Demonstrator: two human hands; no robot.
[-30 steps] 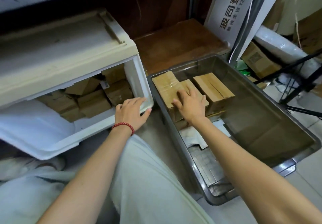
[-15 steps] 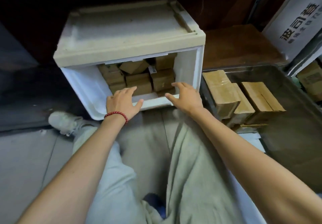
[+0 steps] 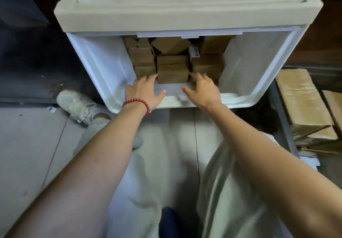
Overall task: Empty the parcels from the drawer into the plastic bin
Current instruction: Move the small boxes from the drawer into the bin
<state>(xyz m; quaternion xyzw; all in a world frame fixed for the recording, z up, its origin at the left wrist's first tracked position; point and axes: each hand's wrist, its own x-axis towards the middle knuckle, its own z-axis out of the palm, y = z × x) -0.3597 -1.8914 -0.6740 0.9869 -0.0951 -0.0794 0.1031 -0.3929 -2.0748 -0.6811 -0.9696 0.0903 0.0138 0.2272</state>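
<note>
You have one drawer [image 3: 259, 89] with roughly seven brown parcels [image 3: 173, 73] showing at its back. One bin [image 3: 283, 119] holds at least two more. Two hands: left hand [image 3: 143, 91], right hand [image 3: 201, 89].

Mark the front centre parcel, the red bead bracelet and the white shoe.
front centre parcel [image 3: 173, 74], head view, its front face.
red bead bracelet [image 3: 137, 100], head view, beads on top of the wrist.
white shoe [image 3: 77, 104], head view, its upper.

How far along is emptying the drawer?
Done: a few parcels lie in the bin. In hand: the left hand and right hand reach into the drawer, fingers at either side of the front parcel, not lifted. Left: a stack of parcels at the drawer's back.
</note>
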